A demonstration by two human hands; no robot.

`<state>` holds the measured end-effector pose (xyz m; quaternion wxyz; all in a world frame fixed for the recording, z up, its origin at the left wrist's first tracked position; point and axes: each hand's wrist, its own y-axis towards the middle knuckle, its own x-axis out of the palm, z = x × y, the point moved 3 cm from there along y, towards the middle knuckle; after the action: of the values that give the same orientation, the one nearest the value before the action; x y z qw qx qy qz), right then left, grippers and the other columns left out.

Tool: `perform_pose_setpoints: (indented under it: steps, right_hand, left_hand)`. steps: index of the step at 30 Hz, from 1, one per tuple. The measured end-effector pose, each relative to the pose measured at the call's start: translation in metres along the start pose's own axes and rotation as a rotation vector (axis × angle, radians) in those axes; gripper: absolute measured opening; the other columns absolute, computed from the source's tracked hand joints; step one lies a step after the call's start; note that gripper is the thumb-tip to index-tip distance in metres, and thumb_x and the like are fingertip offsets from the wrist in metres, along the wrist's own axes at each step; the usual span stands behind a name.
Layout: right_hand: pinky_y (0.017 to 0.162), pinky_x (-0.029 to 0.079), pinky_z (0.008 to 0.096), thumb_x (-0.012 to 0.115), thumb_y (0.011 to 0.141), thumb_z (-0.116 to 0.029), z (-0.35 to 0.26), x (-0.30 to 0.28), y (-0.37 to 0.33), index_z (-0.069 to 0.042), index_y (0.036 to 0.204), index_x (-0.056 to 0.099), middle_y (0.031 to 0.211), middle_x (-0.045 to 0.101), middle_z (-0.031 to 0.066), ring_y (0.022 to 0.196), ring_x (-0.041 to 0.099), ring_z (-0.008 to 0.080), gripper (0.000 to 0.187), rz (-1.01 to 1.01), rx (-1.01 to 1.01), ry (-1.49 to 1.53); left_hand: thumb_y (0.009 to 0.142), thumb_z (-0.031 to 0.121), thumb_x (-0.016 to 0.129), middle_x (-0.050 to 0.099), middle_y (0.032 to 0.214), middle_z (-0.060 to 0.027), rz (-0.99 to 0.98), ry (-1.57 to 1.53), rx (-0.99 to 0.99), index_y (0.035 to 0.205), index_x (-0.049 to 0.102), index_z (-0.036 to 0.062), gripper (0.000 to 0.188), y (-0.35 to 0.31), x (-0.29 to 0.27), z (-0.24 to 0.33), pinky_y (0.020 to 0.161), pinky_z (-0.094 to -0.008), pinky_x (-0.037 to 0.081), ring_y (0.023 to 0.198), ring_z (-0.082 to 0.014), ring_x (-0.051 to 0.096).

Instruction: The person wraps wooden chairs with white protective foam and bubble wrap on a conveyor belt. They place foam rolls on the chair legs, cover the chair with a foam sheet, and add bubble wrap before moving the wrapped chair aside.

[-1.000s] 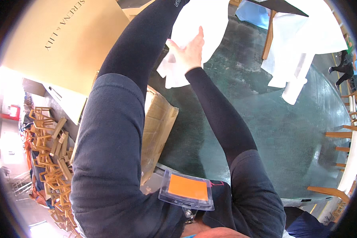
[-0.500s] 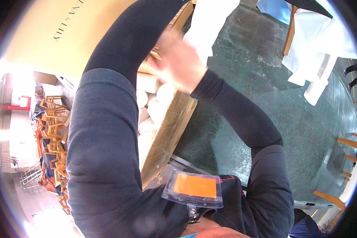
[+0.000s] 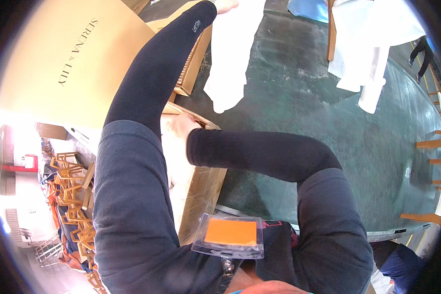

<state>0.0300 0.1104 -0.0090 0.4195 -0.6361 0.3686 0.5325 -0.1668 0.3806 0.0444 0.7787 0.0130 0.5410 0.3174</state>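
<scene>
A long white sheet of soft wrapping (image 3: 232, 54) hangs from the upper edge of our view, its loose lower end above a dark green, scuffed surface (image 3: 289, 88). Our left hand (image 3: 224, 6) is at its upper left side, seemingly touching it; the hand is partly cut off, so we cannot tell whether the fingers pinch or lie flat.

Nearer to us stands an open brown cardboard box (image 3: 204, 188). Our right hand (image 3: 180, 126) is at its far end, just inside the rim, over pale white contents (image 3: 177, 164). Glare hides those fingertips, so we cannot tell if they are spread or closed.

We judge the step in hand to be a reach into the box while the left hand minds the sheet. The next move calls for a sure hold inside and a clear path over the rim.

Counting outward: two hands, one hanging sheet, one open box; its contents are too washed out to number. There is one large tan cardboard panel (image 3: 117, 44) at upper left, one orange card in a clear holder (image 3: 230, 232) on our chest, one blue sheet (image 3: 308, 10) at upper right, and at least four wooden legs (image 3: 421, 217) at right. The heaped wooden frames (image 3: 71, 191) at left are too many to count.
</scene>
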Motion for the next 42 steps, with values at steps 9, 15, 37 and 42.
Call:
perform_pose_setpoints:
  steps: [9, 15, 37, 42]
  right_hand:
    - [0.084, 0.057, 0.0431, 0.059, 0.097, -0.037, 0.096, 0.129, -0.118, -0.009, 0.131, 0.046, 0.118, 0.061, 0.0110, 0.105, 0.064, 0.0249, 0.046, 1.149, 0.475, 2.252]
    - [0.095, 0.051, 0.0465, 0.050, 0.098, -0.052, 0.076, 0.194, -0.031, -0.007, 0.140, 0.040, 0.131, 0.055, 0.0147, 0.115, 0.057, 0.0339, 0.062, 1.132, 0.181, 2.987]
    - [0.106, 0.033, 0.0677, 0.034, 0.099, -0.061, 0.136, 0.185, 0.018, -0.011, 0.145, 0.033, 0.144, 0.043, 0.0188, 0.131, 0.040, 0.0430, 0.068, 1.247, -0.518, 2.897]
    - [0.113, 0.023, 0.0657, 0.025, 0.094, -0.072, 0.085, 0.229, 0.034, -0.018, 0.155, 0.021, 0.153, 0.029, 0.0202, 0.146, 0.023, 0.0406, 0.081, 1.166, 0.285, 3.550]
  left_hand:
    - [0.077, 0.032, 0.070, 0.063, 0.115, -0.0292, 0.130, -0.036, -0.062, 0.120, 0.054, -0.0083, 0.061, 0.000, 0.011, 0.005, 0.097, -0.0398, 0.049, 0.112, -0.0368, 0.062]
    - [0.078, 0.032, 0.070, 0.061, 0.116, -0.0321, 0.243, -0.041, -0.146, 0.122, 0.050, -0.0120, 0.065, -0.019, 0.009, -0.015, 0.097, -0.0418, 0.048, 0.112, -0.0394, 0.061]
    - [0.079, 0.027, 0.075, 0.062, 0.111, -0.0283, 0.320, -0.082, -0.213, 0.116, 0.047, -0.0075, 0.059, -0.029, 0.015, 0.008, 0.093, -0.0411, 0.051, 0.106, -0.0364, 0.065]
    - [0.077, 0.024, 0.076, 0.069, 0.099, -0.0246, 0.430, -0.003, 0.044, 0.113, 0.056, -0.0109, 0.054, -0.045, -0.007, -0.029, 0.086, -0.0408, 0.054, 0.094, -0.0343, 0.069]
